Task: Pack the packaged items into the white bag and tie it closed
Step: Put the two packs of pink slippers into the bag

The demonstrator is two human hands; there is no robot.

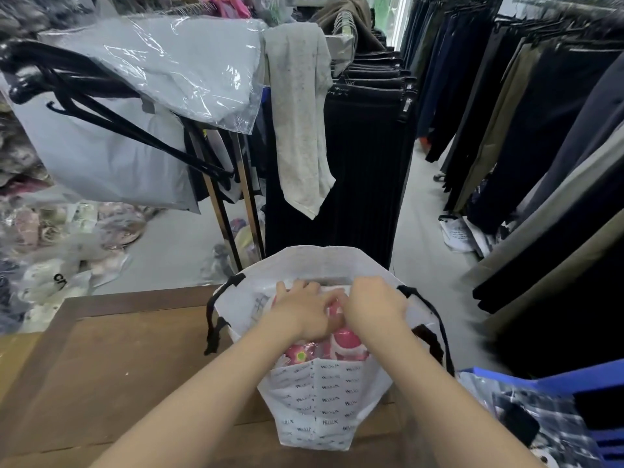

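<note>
A white bag (317,396) with small black lettering and black cord handles (213,319) stands open on a brown wooden table (111,373). Inside it lies a packaged item (341,342) with pink and red print in clear plastic. Both my hands reach into the bag's mouth. My left hand (302,314) presses down on the package, fingers spread over it. My right hand (373,302) is beside it, fingers curled onto the same package. The fingertips are partly hidden, so the exact grip is unclear.
A blue plastic crate (594,393) with a checked packaged garment (537,420) sits at the right. Behind the table are clothing racks with dark trousers (364,157), a grey cloth (300,119), bagged grey garments (162,69) and piles of packages on the floor at left (54,251).
</note>
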